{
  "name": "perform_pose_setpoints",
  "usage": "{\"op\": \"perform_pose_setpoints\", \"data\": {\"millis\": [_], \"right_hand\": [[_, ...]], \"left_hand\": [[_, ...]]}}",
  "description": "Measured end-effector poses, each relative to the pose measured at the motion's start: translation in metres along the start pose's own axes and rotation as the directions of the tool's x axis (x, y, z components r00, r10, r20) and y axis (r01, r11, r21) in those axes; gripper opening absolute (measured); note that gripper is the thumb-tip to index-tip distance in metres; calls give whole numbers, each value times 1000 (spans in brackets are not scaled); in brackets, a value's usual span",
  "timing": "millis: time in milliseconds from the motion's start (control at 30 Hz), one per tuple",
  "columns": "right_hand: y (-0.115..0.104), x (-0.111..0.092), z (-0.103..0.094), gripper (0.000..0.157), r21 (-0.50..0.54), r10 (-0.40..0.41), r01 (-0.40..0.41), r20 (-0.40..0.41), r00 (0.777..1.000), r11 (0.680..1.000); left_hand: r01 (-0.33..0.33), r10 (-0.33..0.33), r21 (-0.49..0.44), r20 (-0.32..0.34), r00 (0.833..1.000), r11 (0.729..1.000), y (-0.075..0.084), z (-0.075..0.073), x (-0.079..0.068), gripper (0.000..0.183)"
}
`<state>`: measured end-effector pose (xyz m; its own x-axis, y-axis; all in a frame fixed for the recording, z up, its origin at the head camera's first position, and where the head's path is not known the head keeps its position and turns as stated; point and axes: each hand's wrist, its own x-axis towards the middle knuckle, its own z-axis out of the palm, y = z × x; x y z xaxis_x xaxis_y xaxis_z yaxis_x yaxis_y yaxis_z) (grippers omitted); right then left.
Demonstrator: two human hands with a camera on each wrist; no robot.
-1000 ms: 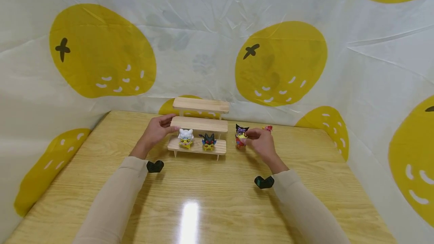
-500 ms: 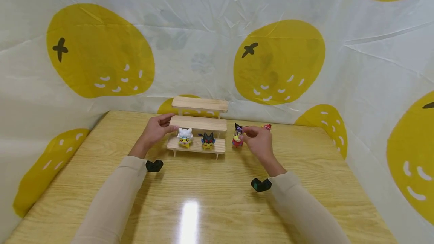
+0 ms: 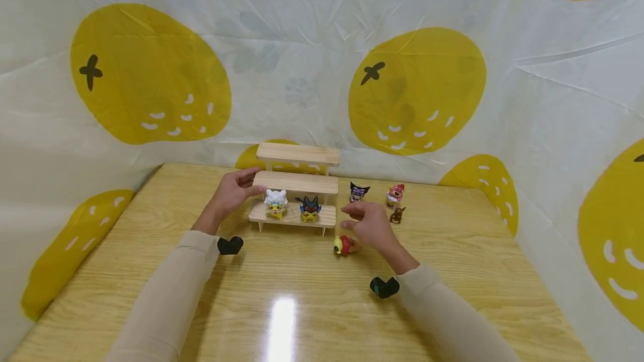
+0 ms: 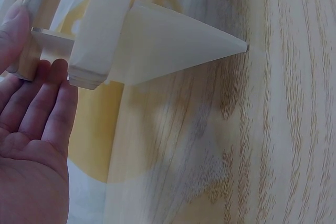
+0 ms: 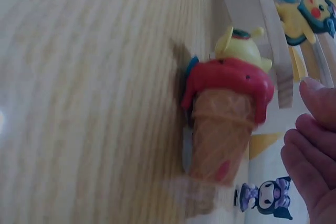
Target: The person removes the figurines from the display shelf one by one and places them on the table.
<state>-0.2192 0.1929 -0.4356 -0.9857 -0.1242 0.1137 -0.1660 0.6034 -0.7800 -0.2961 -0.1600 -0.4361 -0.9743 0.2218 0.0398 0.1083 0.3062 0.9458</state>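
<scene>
My left hand (image 3: 235, 191) grips the left end of a three-tier wooden display shelf (image 3: 297, 183); in the left wrist view the thumb is on one side of a board and the fingers on the other. On the bottom tier stand a white-hooded yellow figurine (image 3: 275, 204) and a black-hooded one (image 3: 309, 209). My right hand (image 3: 372, 227) holds nothing, fingers loosely bent, just above an ice cream cone figurine (image 3: 345, 245) on the table. That figurine lies on its side, yellow head to the left; the right wrist view shows its red icing and waffle cone (image 5: 223, 135).
Behind the right hand stand a black-eared purple figurine (image 3: 358, 192), a red-and-white figurine (image 3: 395, 195) and a small brown one (image 3: 397, 215). A fruit-print cloth (image 3: 302, 88) hangs along the back of the wooden table (image 3: 201, 295).
The right hand has let go of the ice cream cone figurine, which has dropped onto its side nearer the front. The hand has come slightly nearer; the left hand keeps its place.
</scene>
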Motion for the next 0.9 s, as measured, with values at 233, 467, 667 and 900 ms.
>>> {"op": "perform_pose_setpoints", "data": {"millis": [233,467,667,900], "right_hand": [[-8,-24,7,23,-180,-35,30,-22,999,983],[-12,-49,16,17,-484,-220,172,-44,975,858],[-10,-64,23,22,-532,-300,229,-49,953,815],[-8,-61,36,32,-572,-338,270,-14,941,774]], "left_hand": [[7,-7,-3,-3,1000,1000,-1,-1,1,65],[5,-5,-8,-2,1000,1000,-1,0,0,66],[-3,2,8,6,1000,1000,1,-1,-2,66],[-8,8,12,1,1000,1000,1,-3,-1,66]]}}
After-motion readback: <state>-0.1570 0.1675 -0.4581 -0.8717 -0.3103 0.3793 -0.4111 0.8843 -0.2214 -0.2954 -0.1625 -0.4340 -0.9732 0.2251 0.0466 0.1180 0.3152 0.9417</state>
